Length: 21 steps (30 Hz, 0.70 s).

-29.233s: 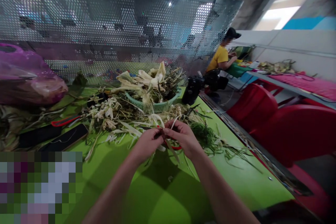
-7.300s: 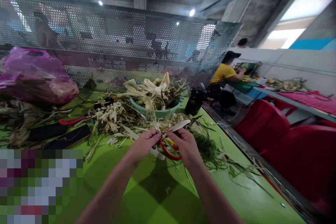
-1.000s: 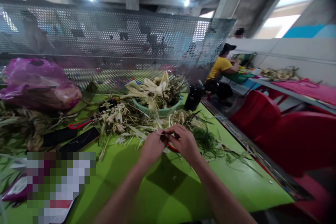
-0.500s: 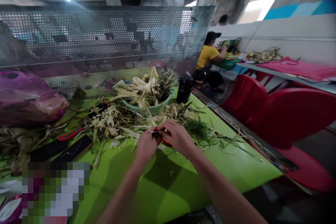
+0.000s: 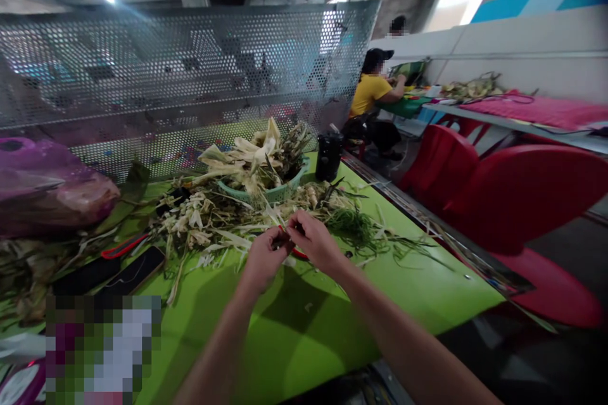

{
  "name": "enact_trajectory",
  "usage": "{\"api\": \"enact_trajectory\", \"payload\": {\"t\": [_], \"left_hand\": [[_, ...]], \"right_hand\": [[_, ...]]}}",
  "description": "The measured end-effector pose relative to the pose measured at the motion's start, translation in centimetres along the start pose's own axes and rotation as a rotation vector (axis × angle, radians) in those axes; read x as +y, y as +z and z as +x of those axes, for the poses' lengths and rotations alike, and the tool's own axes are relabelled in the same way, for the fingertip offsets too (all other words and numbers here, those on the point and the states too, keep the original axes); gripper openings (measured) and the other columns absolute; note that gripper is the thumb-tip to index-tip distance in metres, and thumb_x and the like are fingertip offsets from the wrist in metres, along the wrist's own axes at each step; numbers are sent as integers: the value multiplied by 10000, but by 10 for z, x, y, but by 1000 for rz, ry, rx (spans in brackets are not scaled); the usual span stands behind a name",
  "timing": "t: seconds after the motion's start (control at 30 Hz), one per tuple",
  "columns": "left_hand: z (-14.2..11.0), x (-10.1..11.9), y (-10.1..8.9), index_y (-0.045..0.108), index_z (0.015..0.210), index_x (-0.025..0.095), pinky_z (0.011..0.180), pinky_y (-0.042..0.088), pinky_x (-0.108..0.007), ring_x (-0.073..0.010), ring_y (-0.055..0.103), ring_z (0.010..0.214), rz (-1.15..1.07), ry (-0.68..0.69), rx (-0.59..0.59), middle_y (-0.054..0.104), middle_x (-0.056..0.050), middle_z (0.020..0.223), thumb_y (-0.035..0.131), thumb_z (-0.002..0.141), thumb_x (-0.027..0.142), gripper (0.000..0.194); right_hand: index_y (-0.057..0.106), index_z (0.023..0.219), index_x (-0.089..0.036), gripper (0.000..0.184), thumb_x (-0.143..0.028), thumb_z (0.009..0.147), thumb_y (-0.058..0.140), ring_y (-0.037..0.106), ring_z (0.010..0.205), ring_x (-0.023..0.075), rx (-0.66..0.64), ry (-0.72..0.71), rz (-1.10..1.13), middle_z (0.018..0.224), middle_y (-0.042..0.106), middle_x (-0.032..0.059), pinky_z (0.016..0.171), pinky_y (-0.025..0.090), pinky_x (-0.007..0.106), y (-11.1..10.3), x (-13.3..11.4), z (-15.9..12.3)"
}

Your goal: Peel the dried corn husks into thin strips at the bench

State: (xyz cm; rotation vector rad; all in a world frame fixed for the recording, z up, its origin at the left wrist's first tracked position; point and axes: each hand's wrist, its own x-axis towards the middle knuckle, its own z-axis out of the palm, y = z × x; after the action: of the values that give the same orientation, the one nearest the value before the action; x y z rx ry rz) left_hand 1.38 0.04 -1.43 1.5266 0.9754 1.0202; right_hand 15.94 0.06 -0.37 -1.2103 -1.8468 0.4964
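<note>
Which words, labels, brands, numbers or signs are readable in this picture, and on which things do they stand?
None can be read.
Purple-and-white item at lower left: any print is too blurred.
Black container: no lettering can be made out.

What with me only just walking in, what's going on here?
A person's left hand and right hand meet above a green table; the fingers hide whatever is between them, though a red piece shows beneath the right one. Beyond them stands a teal basket heaped with dry husks. A co-worker in yellow sits in the background.
</note>
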Motion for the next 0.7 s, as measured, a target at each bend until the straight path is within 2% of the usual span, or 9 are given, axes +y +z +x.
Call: {"api": "enact_trajectory", "payload": {"t": [0.1, 0.17, 0.27, 0.37, 0.43, 0.53, 0.7], "left_hand": [[0, 1, 2, 589, 739, 135, 627, 367, -226, -111, 469, 648, -78, -6, -5, 567, 12, 684, 619, 728, 284, 153], [0, 2, 2, 580, 744, 137, 619, 356, -221, -107, 459, 646, -136, -33, 44, 547, 17, 674, 631, 728, 318, 189], [1, 1, 0, 560, 753, 146, 571, 320, -206, -87, 419, 601, -206, -94, 138, 507, 34, 651, 658, 713, 348, 228], [1, -1, -3, 554, 784, 155, 518, 269, -194, -66, 365, 547, -266, -125, 159, 484, 47, 646, 654, 724, 384, 257], [1, -2, -4, 564, 808, 158, 498, 244, -192, -57, 341, 528, -291, -115, 147, 490, 48, 656, 657, 724, 395, 269], [0, 1, -4, 586, 847, 154, 477, 217, -196, -49, 313, 502, -329, -115, 121, 497, 50, 659, 665, 717, 404, 292], [0, 5, -5, 599, 825, 139, 446, 170, -203, -39, 252, 455, -379, -155, 93, 409, 74, 571, 657, 725, 429, 311]], "right_hand": [[527, 774, -200, 52, -195, 826, 525, 488, 663, 147, 43, -7, 29, 716, 547, -1, 623, 372, 250, 0, -1, 1], [547, 792, -198, 60, -238, 837, 541, 484, 663, 141, 130, 0, 92, 748, 551, 7, 622, 378, 250, -2, -3, 2], [555, 844, -203, 109, -311, 833, 570, 435, 567, 113, 236, 89, 261, 708, 517, -10, 528, 354, 230, -7, -5, 3], [544, 841, -212, 180, -377, 803, 606, 392, 467, 86, 153, 222, 448, 625, 477, -49, 444, 317, 208, -8, -7, 3], [545, 834, -209, 217, -403, 781, 626, 427, 467, 82, 55, 266, 541, 660, 508, -44, 443, 348, 204, -6, -8, 3], [560, 820, -199, 235, -413, 766, 641, 492, 544, 99, -8, 260, 603, 697, 534, -27, 508, 416, 217, -4, -8, 4], [590, 792, -192, 203, -387, 770, 642, 479, 587, 111, -12, 192, 553, 666, 533, -23, 542, 411, 221, -3, -2, 6]]}}
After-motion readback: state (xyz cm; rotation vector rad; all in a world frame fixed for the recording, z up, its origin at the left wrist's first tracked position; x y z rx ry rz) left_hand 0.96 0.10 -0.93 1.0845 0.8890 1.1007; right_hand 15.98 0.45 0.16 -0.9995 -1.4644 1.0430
